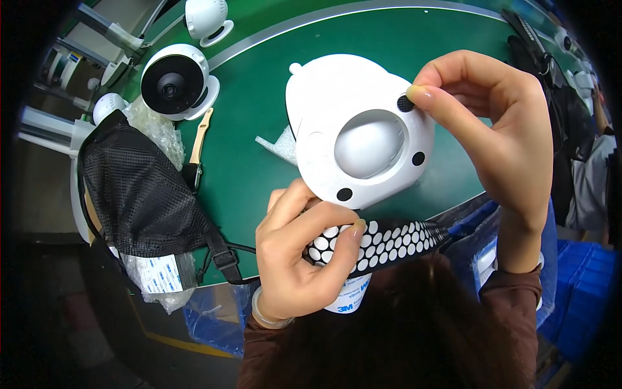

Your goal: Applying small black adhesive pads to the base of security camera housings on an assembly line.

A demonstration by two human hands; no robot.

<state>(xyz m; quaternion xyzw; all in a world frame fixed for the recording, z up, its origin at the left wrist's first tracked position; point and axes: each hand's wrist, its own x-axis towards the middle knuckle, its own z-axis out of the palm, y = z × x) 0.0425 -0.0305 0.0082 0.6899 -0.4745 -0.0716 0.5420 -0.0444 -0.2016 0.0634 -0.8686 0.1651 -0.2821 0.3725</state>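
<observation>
A white security camera is held over the green table with its base facing me. The base has a large round opening and three black round pads on its surface. My right hand is closed at the base's upper right edge, its thumb tip on one pad and its fingers partly hidden behind. My left hand is closed on a black strip covered with rows of white dots. Its fingers also touch the base's lower edge. Below that hand hangs a white backing end with blue print.
Two more white cameras stand at the far left of the green table. A beige-handled tool, bubble wrap and a black mesh bag lie on the left. Blue crates stand at right.
</observation>
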